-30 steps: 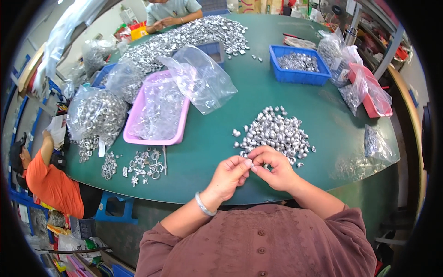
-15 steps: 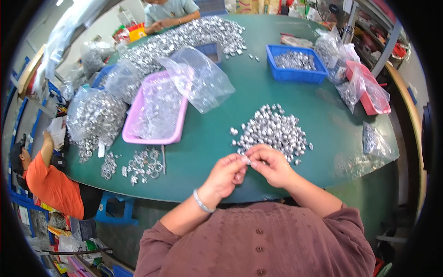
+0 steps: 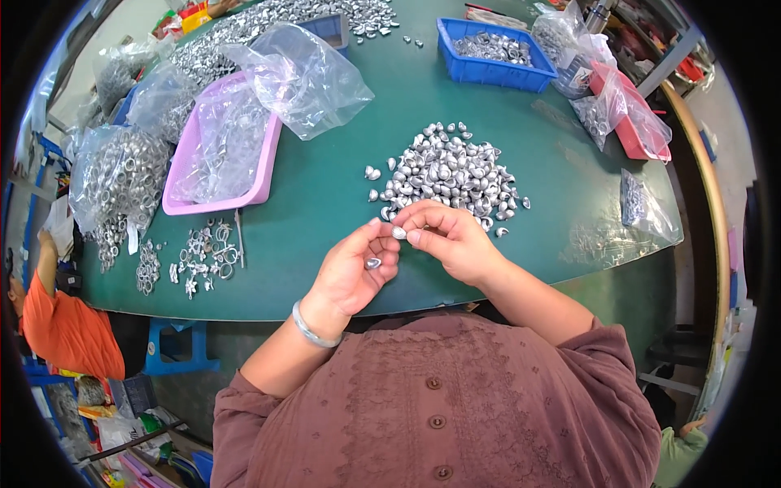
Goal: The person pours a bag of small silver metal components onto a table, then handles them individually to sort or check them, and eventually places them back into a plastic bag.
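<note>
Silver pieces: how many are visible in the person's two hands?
2: one silver piece in the left hand, another silver piece pinched by the right hand. Others may be hidden.

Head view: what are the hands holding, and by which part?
The right hand pinches a small silver piece near its right edge; a second piece lies in the left hand, its exact contact unclear.

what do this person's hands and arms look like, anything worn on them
Both are gloveless: the left hand wears a pale, round bangle at its wrist, the right hand none. Brownish-maroon sleeves end near the elbows.
</note>
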The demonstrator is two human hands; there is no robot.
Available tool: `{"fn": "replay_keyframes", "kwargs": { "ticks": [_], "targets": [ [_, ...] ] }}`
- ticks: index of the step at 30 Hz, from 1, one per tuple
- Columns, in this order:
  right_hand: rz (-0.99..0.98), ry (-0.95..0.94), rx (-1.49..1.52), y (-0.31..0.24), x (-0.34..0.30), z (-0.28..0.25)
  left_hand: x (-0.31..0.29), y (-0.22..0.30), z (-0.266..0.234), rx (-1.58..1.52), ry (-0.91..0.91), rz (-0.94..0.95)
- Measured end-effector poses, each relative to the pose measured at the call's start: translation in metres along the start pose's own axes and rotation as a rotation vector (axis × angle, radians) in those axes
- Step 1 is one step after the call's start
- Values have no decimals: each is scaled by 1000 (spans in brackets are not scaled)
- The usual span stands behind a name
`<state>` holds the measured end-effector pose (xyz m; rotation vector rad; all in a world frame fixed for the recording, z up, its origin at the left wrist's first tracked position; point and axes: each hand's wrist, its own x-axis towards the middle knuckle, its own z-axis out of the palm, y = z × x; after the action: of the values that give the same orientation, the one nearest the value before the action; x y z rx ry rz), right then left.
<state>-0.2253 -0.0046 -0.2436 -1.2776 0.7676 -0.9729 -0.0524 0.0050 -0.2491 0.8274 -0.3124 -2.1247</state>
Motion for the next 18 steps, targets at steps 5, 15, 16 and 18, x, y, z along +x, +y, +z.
{"fn": "replay_keyframes", "kwargs": {
  "ticks": [5, 15, 16, 18],
  "targets": [
    [49, 58, -10, 2, 2, 0, -1, 3, -12, -162, -45, 33],
    [72, 61, -97, 2, 2, 2, -6, 4, -21, -181, -150, 95],
    [60, 58, -89, 2, 4, 2, -4, 5, -22, -161, -157, 107],
    [41, 49, -82, 2, 3, 3, -5, 5, -22, -134, -140, 121]
  ]
}}
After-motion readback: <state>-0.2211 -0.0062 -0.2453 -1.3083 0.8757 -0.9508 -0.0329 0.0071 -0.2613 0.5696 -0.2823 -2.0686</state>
